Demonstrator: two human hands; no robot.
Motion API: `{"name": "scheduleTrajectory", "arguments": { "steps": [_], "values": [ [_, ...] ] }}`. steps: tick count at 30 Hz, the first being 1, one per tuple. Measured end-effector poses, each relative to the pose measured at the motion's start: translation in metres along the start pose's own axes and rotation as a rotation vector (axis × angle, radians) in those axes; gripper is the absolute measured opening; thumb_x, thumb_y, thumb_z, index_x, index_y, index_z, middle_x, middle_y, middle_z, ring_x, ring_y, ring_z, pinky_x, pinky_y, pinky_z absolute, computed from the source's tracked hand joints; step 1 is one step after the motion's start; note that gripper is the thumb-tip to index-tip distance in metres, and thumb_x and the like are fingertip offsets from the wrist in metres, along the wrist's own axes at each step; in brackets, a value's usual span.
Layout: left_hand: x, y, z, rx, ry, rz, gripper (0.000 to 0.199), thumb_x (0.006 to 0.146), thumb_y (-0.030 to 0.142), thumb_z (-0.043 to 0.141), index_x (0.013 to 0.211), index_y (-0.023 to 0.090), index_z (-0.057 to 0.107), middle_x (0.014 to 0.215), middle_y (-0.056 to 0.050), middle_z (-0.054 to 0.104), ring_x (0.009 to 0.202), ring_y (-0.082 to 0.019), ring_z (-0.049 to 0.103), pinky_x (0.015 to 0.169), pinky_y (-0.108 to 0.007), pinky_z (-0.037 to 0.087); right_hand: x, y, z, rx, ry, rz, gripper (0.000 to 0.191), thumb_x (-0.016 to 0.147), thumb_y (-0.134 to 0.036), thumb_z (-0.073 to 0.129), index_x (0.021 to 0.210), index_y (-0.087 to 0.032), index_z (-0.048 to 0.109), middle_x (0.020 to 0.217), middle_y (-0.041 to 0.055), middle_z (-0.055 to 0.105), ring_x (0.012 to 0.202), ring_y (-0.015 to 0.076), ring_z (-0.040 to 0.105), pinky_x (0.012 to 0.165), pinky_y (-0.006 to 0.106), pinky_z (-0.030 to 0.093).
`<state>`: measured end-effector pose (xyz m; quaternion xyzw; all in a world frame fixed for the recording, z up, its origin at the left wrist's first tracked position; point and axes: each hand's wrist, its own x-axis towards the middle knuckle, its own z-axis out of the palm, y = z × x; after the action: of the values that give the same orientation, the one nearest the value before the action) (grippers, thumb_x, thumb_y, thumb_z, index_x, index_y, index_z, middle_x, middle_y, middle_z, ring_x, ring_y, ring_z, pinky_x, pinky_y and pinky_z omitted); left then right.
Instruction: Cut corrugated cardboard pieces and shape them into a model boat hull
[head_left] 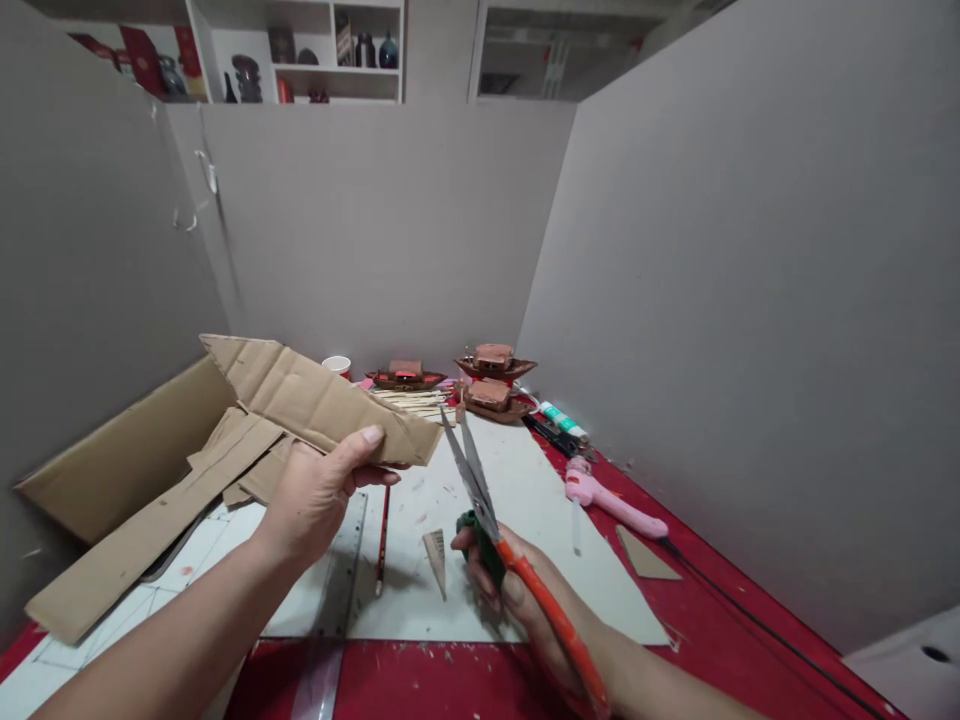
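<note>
My left hand (322,490) grips a long piece of corrugated cardboard (307,395) near its right end, thumb on top and fingers underneath. The piece is raised above the table, with slanted ends. In my right hand (525,590) is a pair of scissors (480,490) with one orange and one green handle. Their blades are slightly apart and point up, just right of the cardboard's end. On the white paper (525,500) below lies a small triangular cardboard scrap (435,562). A red and black pencil (383,540) and a clear ruler (346,560) lie beneath my left hand.
More cardboard strips (150,530) and a cardboard box (135,440) occupy the left. Model boats (491,397), thin sticks (412,402) and a white cup (337,366) stand at the back. A pink glue gun (615,505) with a black cord, and a glue stick (562,420), lie right.
</note>
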<state>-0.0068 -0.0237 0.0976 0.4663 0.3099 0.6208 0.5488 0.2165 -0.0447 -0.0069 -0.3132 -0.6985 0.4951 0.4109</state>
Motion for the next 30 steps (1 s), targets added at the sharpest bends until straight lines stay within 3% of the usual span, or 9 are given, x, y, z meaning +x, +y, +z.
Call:
{"name": "scheduleTrajectory", "arguments": {
  "steps": [5,14,21,30],
  "values": [
    [-0.002,0.005,0.0,0.059,0.016,0.057,0.02,0.078,0.029,0.075,0.091,0.014,0.073,0.092,-0.006,0.076,0.076,-0.018,0.07,0.06,-0.025,0.06,0.004,0.0,0.004,-0.129,-0.05,-0.039,0.061,0.084,-0.075,0.043,0.104,-0.018,0.055,0.079,0.0017,0.049,0.065,0.0142,0.04,0.058,0.025,0.04],
    [-0.009,-0.006,0.008,0.231,-0.008,-0.003,0.032,0.081,0.037,0.071,0.1,0.012,0.073,0.1,-0.012,0.075,0.085,-0.023,0.07,0.066,-0.029,0.061,0.005,0.003,0.002,-0.248,-0.117,-0.041,0.058,0.086,-0.073,0.042,0.104,-0.019,0.054,0.073,-0.0009,0.048,0.063,0.0139,0.039,0.059,0.025,0.041],
    [-0.008,-0.01,0.008,0.211,-0.017,-0.016,0.033,0.08,0.037,0.072,0.101,0.012,0.073,0.1,-0.012,0.075,0.082,-0.023,0.071,0.067,-0.03,0.06,0.003,-0.003,0.004,-0.229,-0.093,-0.015,0.053,0.088,-0.071,0.041,0.094,-0.02,0.053,0.076,-0.0003,0.048,0.065,0.0142,0.039,0.06,0.025,0.039],
    [-0.007,-0.011,0.007,0.207,-0.022,0.003,0.031,0.079,0.036,0.072,0.099,0.012,0.072,0.099,-0.011,0.075,0.078,-0.021,0.07,0.066,-0.03,0.06,0.003,0.003,0.005,-0.124,-0.113,0.045,0.058,0.084,-0.074,0.044,0.098,-0.019,0.057,0.074,-0.0001,0.045,0.063,0.0139,0.035,0.055,0.024,0.035]
  ]
}}
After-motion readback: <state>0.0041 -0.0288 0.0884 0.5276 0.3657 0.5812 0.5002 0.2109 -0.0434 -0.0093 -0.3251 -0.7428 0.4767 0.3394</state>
